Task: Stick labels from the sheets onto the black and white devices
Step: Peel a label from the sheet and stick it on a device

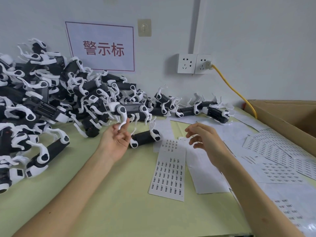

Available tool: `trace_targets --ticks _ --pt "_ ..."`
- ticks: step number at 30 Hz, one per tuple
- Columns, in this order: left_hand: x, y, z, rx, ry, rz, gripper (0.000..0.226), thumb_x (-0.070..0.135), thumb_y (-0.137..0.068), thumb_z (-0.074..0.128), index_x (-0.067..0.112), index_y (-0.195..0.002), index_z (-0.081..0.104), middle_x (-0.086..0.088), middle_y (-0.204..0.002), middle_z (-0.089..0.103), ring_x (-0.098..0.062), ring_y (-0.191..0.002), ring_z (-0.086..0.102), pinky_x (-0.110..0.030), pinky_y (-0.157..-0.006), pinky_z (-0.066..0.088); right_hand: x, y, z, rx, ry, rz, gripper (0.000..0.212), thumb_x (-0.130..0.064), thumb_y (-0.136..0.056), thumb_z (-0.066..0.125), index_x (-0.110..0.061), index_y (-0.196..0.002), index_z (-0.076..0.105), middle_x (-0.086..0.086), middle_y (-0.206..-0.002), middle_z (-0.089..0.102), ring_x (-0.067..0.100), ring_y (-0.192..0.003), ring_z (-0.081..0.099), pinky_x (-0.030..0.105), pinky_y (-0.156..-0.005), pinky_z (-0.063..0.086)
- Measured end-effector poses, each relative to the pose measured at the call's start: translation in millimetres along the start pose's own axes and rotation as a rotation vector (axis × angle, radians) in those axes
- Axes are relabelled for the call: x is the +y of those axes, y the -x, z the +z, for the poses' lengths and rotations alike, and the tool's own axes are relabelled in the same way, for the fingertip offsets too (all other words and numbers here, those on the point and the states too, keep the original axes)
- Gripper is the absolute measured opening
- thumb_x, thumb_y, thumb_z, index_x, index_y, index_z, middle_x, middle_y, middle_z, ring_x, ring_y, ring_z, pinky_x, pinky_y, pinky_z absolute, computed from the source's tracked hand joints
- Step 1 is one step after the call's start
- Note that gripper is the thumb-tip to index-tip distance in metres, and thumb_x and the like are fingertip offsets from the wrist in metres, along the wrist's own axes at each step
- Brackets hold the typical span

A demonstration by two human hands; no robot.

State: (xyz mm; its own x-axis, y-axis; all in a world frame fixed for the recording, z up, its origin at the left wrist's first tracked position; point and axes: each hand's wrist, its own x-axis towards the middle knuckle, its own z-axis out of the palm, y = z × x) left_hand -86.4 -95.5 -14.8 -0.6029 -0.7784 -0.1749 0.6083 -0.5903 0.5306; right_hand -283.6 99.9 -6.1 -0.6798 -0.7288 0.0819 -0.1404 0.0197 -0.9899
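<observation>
**2 hands above the table, 1 pinching a device by its leg**

Many black and white devices lie in a pile on the left of the green table, heaped up against the wall. The left hand is turned palm up at the front edge of that pile. Its thumb and fingers pinch the thin white leg of 1 device, whose body sits just above the fingertips. Whether that body is clear of the pile behind it, I cannot tell.

Just right of the left hand, a loose device lies on its side on the table, near the top of the label sheet. That sheet lies flat between the 2 forearms, printed with rows of small black labels, with bare spots in its upper part.

The right hand hovers above the paper, fingers apart and loosely curled, holding nothing I can make out.

More sheets overlap on the right, beside a cardboard box. A short row of devices lies along the wall. On the wall hang a white sign with red characters and 2 sockets. A yellow cable is plugged into the right one and runs down towards the box.
</observation>
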Motion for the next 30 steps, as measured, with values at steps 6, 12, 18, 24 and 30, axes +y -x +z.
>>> trace_targets --ticks 6,12,18,24,30 --pt "10 5 2 -0.269 0.02 -0.048 0.006 0.014 -0.087 0.05 0.018 -0.085 0.053 0.004 -0.072 0.068 -0.003 -0.038 0.04 -0.016 -0.049 0.047 -1 3 1 -0.048 0.021 -0.031 0.015 -0.016 -0.1 0.058 -0.013 -0.095 0.072 0.007 -0.088 0.07 0.02 -0.07 0.063 0.029 -0.065 0.046" --pt "-8 17 10 -0.394 -0.158 -0.173 0.012 0.02 -0.09 0.049 0.015 -0.081 0.055 0.001 -0.07 0.063 -0.007 -0.045 0.047 -0.02 -0.044 0.049 -1 8 8 -0.22 0.114 -0.194 0.052 -0.038 -0.081 0.07 -0.038 -0.132 0.06 -0.01 -0.12 0.069 0.009 -0.104 0.07 0.03 -0.085 0.056" --pt "-16 25 13 -0.459 -0.393 -0.322 0.037 0.029 -0.089 0.05 0.009 -0.066 0.072 -0.001 -0.067 0.058 -0.004 -0.036 0.037 -0.016 -0.035 0.039 -4 15 15 -0.372 0.096 -0.255 0.071 -0.038 -0.079 0.077 -0.03 -0.145 0.051 -0.007 -0.141 0.061 0.016 -0.131 0.057 0.046 -0.108 0.046" --pt "-23 28 15 -0.519 -0.403 -0.42 0.049 0.032 -0.096 0.042 0.006 -0.073 0.076 -0.007 -0.073 0.066 -0.004 -0.034 0.036 -0.021 -0.037 0.049 -2 16 17 -0.347 0.023 -0.28 0.07 -0.032 -0.075 0.086 -0.036 -0.138 0.055 -0.009 -0.132 0.066 0.016 -0.125 0.061 0.048 -0.103 0.051" --pt "-24 28 17 -0.469 -0.408 -0.374 0.026 0.029 -0.094 0.052 0.008 -0.106 0.061 -0.013 -0.082 0.07 -0.009 -0.038 0.044 -0.024 -0.038 0.052 1 11 16 -0.283 0.018 -0.259 0.053 -0.031 -0.079 0.077 -0.031 -0.13 0.064 0.002 -0.117 0.07 0.016 -0.106 0.07 0.032 -0.091 0.054"
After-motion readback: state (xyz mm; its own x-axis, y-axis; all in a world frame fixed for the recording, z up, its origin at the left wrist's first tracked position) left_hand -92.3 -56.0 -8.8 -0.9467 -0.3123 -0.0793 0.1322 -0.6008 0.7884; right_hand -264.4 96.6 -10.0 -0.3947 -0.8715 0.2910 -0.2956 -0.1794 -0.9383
